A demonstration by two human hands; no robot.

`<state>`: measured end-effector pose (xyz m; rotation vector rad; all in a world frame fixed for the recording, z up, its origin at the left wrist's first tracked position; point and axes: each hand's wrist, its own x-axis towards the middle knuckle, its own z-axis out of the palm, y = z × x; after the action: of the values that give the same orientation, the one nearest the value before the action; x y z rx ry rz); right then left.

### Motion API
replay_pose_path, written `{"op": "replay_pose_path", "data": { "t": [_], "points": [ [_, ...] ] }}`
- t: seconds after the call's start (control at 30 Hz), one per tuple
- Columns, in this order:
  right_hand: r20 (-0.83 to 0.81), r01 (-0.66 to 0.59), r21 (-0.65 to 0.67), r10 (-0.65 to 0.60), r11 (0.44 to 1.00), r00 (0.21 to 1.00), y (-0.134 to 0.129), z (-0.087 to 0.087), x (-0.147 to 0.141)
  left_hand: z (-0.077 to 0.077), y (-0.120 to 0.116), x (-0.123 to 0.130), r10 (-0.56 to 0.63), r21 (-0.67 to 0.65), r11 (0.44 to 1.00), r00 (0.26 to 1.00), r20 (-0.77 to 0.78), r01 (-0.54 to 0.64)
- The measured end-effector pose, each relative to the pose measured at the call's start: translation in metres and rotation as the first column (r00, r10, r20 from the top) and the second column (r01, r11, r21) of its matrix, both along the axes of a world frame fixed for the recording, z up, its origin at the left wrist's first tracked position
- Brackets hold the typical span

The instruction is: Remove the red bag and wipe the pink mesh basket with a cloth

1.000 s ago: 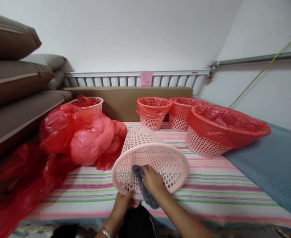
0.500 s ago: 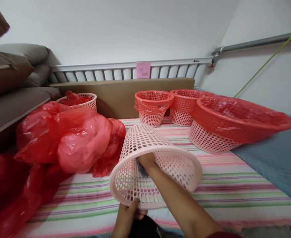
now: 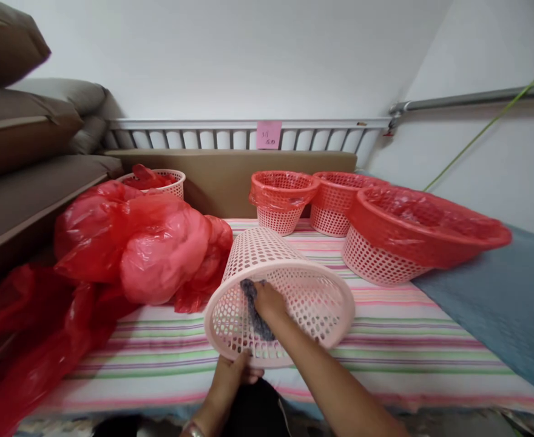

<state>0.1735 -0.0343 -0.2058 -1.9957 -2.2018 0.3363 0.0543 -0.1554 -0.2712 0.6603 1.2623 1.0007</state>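
Note:
A pale pink plastic basket [image 3: 262,247] with round holes lies on its side, its mouth facing me. My left hand [image 3: 236,371] grips the rim at the bottom, thumb inside and fingers beneath. Inside the basket, my right hand [image 3: 269,302] is closed on a dark grey cloth [image 3: 258,321], which hangs down against the inner wall. Left of the basket sits a heap of red plastic bags [image 3: 162,243], partly crumpled and puffed up.
Three pink baskets lined with red bags, one a small basket [image 3: 278,220], stand at the right. Another basket [image 3: 176,188] holds red plastic at the back left. Brown cushions [image 3: 25,121] are stacked at left. A striped cloth [image 3: 385,364] covers the surface; a pink note [image 3: 268,135] hangs on the radiator.
My right hand has drawn back toward the basket's mouth, so more of the cloth shows. My left hand stays on the rim. The view has shifted slightly.

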Motion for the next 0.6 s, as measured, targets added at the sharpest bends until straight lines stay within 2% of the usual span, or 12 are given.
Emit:
{"op": "replay_pose_path", "data": {
  "t": [0.17,0.3,0.4,0.6],
  "points": [
    [0.079,-0.116,0.084,0.110,0.990,0.991,-0.068,-0.011,0.010,-0.005,0.000,-0.001,-0.008,0.033,0.999,1.000,-0.003,0.008],
    [0.114,-0.132,0.039,0.127,0.991,0.985,-0.103,-0.019,0.017,-0.008,0.000,-0.001,0.016,0.052,0.999,1.000,0.016,-0.017],
    [0.108,-0.115,0.024,0.112,0.993,0.988,-0.109,-0.019,0.017,-0.009,0.000,-0.001,0.019,0.064,0.998,0.999,0.029,-0.021],
    [0.102,-0.095,0.030,0.091,0.995,0.991,-0.101,-0.014,0.012,-0.012,0.002,-0.001,0.010,0.074,0.997,1.000,0.022,-0.011]
  ]
}}
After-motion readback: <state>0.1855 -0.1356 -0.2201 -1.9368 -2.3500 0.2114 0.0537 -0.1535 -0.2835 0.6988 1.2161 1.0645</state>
